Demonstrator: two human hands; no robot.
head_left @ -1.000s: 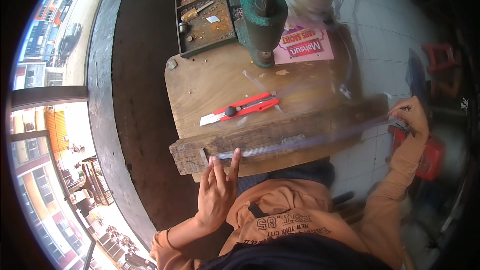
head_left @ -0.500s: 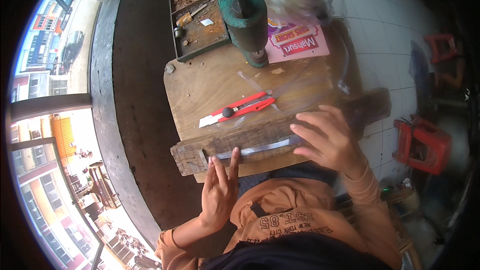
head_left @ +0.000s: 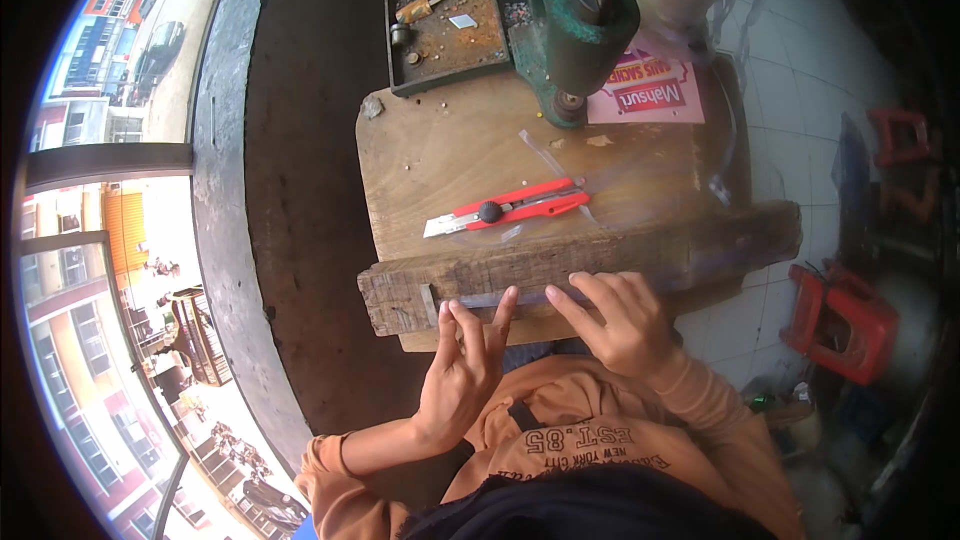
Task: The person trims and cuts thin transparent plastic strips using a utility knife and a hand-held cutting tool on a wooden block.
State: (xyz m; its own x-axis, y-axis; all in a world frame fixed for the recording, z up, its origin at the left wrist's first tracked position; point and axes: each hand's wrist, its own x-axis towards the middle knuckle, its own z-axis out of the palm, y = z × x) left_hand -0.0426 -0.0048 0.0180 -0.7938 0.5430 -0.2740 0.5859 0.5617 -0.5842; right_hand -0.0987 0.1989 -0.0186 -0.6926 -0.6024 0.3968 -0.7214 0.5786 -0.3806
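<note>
A long weathered wooden beam [head_left: 400,295] lies across the near part of the work table. Along its near face runs a thin, clear, plastic-looking strip [head_left: 481,300]. My left hand [head_left: 462,365] presses fingertips on the strip near the beam's left end, next to a small metal piece [head_left: 429,304] set in the wood; its fingers are stretched and apart. My right hand [head_left: 625,325] rests extended fingertips on the beam just to the right, over the strip's course. Neither hand grips anything. Beyond the beam lies a red utility knife [head_left: 530,204], its blade pointing left.
A green metal press [head_left: 570,50] stands at the table's far side beside a pink printed sheet [head_left: 655,95]. To its left is a compartmented tray [head_left: 450,80] with small parts. Plastic scraps [head_left: 541,152] lie on the wooden tabletop [head_left: 420,165]. Red stools [head_left: 845,325] stand right.
My right hand has come down and left onto the beam, closer to my left hand. My left fingers stay on the strip. The whole view has shifted a little.
</note>
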